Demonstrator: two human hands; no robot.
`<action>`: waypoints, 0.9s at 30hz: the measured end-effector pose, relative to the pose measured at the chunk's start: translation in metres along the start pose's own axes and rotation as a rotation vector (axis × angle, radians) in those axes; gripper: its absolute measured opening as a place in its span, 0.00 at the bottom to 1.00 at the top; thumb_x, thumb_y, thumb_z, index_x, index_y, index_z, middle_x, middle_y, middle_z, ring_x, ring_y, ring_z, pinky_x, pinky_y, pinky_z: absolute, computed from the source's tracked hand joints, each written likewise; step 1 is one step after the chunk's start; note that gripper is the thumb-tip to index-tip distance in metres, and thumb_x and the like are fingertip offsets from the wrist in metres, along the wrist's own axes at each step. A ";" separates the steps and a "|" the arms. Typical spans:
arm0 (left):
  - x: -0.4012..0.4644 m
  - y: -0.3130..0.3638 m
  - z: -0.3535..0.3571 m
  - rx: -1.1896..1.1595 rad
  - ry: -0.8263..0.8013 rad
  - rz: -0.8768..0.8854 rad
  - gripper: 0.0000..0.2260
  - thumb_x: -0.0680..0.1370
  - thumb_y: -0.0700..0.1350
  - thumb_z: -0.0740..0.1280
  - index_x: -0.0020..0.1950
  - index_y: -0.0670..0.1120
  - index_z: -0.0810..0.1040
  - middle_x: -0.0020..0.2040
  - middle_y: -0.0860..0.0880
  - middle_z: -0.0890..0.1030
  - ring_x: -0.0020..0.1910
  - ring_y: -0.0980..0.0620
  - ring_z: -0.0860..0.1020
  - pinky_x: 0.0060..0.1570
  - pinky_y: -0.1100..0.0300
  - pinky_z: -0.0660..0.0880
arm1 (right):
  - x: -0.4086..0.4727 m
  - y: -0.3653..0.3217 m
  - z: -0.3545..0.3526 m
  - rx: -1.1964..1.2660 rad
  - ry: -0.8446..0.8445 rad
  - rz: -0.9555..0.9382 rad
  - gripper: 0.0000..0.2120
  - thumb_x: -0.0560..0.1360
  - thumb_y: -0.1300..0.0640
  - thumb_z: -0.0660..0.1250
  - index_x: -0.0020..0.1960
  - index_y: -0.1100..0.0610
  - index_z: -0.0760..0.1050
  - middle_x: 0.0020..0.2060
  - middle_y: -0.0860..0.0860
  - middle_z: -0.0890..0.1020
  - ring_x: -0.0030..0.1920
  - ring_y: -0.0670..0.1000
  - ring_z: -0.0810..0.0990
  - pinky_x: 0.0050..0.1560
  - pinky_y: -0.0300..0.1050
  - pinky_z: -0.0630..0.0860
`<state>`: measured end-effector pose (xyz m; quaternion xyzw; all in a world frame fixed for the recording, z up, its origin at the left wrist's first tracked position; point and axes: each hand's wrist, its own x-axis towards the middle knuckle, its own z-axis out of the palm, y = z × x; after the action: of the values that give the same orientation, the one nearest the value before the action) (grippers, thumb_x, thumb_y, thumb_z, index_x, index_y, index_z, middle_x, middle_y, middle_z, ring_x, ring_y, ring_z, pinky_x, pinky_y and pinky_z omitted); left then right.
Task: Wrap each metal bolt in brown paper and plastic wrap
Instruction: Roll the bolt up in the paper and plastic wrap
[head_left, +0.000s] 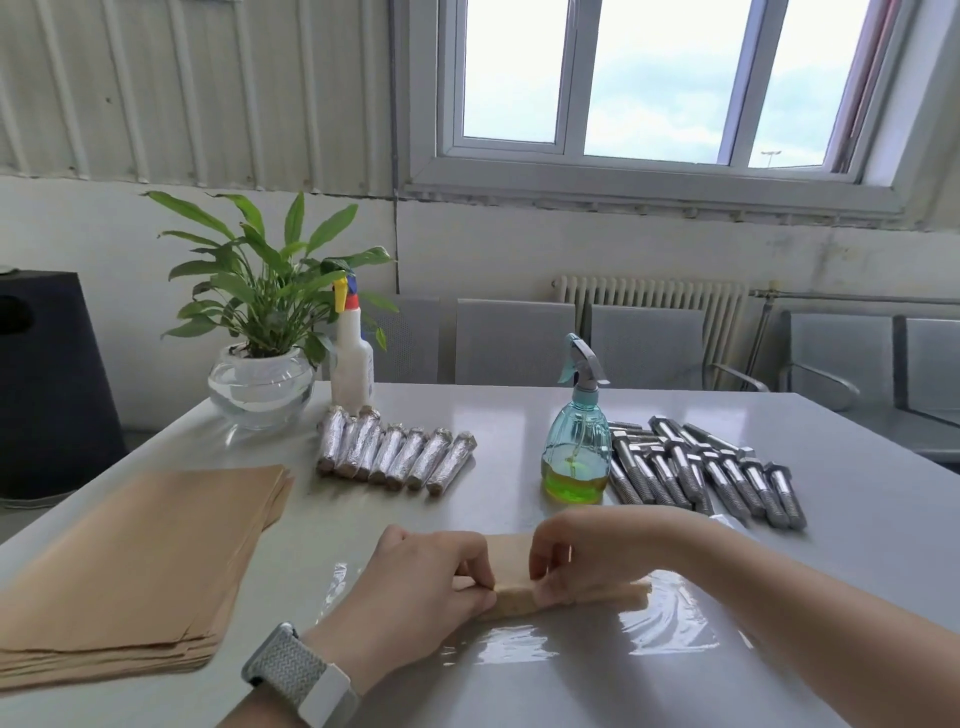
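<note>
Brown paper roll (511, 597), lying crosswise on a sheet of plastic wrap (660, 618) at the near middle of the grey table (857, 530), is pinched from both sides. It is gripped by the left hand (415, 587), fingers curled, thumb and fingertips closed on its near edge; a watch with a woven grey strap (301, 675) is worn on that wrist. It is held likewise by the right hand (587, 556), fingers curled narrowly over its top. The bolt inside cannot be seen.

Stack of brown paper sheets (130, 561): laid at 9 o'clock from the hands, well apart.

Wrapped bolts (395, 452): set side by side in a row at 11 o'clock.

Bare metal bolts (701, 473): heaped at 1 o'clock, just beside a blue-green spray bottle (576, 436), in which yellow-green liquid is held to roughly a quarter of its height.

White spray bottle (353, 358): stood upright behind the wrapped row.

Glass bowl (260, 389): clear water and a white pot with a leafy plant (270, 280) are contained in it, at the table's far left corner.
</note>
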<state>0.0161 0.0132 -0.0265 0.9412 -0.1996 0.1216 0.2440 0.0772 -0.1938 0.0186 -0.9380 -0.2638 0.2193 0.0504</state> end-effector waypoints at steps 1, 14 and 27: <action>0.000 0.000 0.000 -0.010 -0.004 0.001 0.05 0.73 0.56 0.69 0.39 0.60 0.74 0.35 0.64 0.75 0.40 0.72 0.70 0.54 0.65 0.62 | 0.003 0.002 -0.004 0.039 -0.012 -0.010 0.16 0.73 0.41 0.70 0.56 0.48 0.78 0.47 0.44 0.79 0.44 0.47 0.78 0.41 0.37 0.74; 0.000 -0.007 0.003 -0.026 -0.017 0.015 0.06 0.71 0.58 0.68 0.37 0.62 0.73 0.37 0.64 0.77 0.49 0.79 0.62 0.54 0.75 0.53 | 0.060 -0.002 -0.013 -0.060 0.190 0.117 0.24 0.73 0.32 0.62 0.52 0.52 0.77 0.46 0.50 0.79 0.45 0.53 0.77 0.40 0.45 0.70; 0.002 -0.002 0.005 0.098 0.092 0.057 0.09 0.72 0.59 0.69 0.47 0.57 0.81 0.36 0.66 0.69 0.48 0.74 0.61 0.55 0.69 0.52 | 0.021 -0.007 -0.021 -0.121 0.085 0.024 0.11 0.67 0.48 0.74 0.28 0.39 0.77 0.26 0.37 0.78 0.30 0.38 0.75 0.30 0.33 0.69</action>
<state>0.0192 0.0113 -0.0306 0.9394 -0.2086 0.1812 0.2028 0.0993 -0.1761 0.0306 -0.9509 -0.2629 0.1637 0.0021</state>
